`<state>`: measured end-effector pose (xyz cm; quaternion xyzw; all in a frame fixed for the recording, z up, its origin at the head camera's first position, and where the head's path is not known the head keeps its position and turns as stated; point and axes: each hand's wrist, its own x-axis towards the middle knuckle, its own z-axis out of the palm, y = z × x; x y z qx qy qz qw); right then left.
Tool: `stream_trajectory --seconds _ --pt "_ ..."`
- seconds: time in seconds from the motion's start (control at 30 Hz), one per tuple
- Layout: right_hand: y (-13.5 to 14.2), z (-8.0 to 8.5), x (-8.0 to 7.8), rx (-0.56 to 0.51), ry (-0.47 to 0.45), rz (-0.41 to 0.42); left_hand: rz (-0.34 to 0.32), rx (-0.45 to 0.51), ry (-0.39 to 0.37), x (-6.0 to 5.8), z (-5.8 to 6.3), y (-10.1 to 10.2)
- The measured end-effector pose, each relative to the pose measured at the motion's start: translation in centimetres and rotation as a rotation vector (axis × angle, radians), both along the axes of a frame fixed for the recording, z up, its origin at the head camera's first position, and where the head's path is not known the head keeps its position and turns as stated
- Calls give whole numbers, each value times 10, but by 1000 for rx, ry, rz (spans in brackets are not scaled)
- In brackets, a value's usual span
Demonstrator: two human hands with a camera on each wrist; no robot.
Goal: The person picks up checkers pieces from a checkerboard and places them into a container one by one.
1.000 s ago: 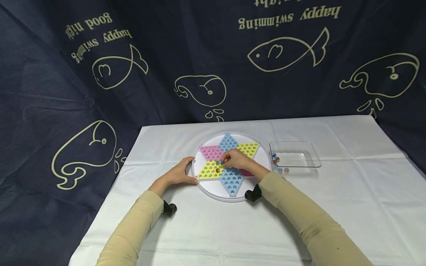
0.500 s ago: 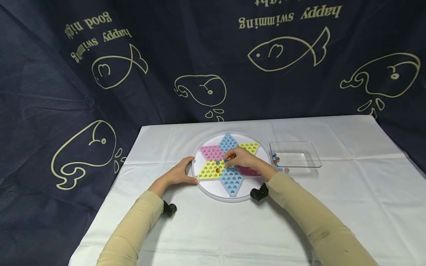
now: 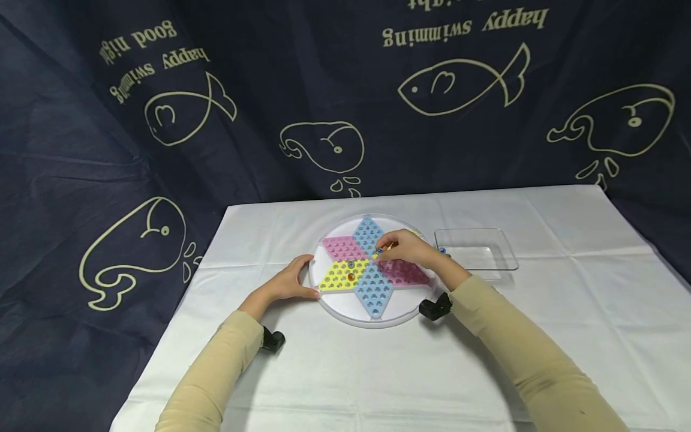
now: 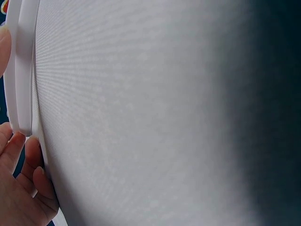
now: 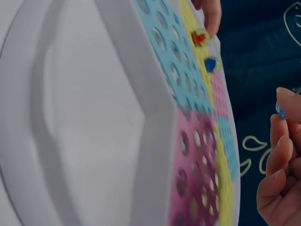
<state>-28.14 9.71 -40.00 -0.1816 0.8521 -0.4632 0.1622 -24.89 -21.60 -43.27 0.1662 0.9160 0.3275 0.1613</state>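
Note:
A round white Chinese checkers board (image 3: pixel 337 307), with a star of pink, blue and yellow sections full of holes, lies on the table. My left hand (image 3: pixel 286 282) rests at its left rim, thumb and fingers spread apart along the edge. In the left wrist view, the fingertips are right at the rim (image 4: pixel 23 94). Above the far right part of the star, my right hand (image 3: pixel 408 247) pinches a blue marble (image 5: pixel 281 111) between thumb and fingertip. An orange-red marble (image 3: pixel 351 276) and a blue-and-clear marble (image 3: pixel 351 264) sit in the near left yellow section.
To the right of the board stands a clear plastic box (image 3: pixel 510 264). A blue marble (image 3: pixel 442 251) shows at its left side, while the right wrist hides the corner below. A white cloth (image 3: pixel 345 372) covers the table, and a dark printed curtain (image 3: pixel 324 72) hangs behind.
My right hand has moved right and slightly away from me over the board, from beside the yellow section, with the blue marble in its fingertips. The left hand stays at the rim.

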Motion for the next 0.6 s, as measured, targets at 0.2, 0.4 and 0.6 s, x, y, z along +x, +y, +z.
stream_trajectory --seconds 0.2,0.4,0.6 --pt "16 9 -2 0 -15 -50 5 -1 -4 0 0 0" --pt "31 14 -2 8 -5 -89 6 -5 -7 0 0 1" --pt "48 18 -1 7 -7 -111 4 -1 -8 1 1 2"
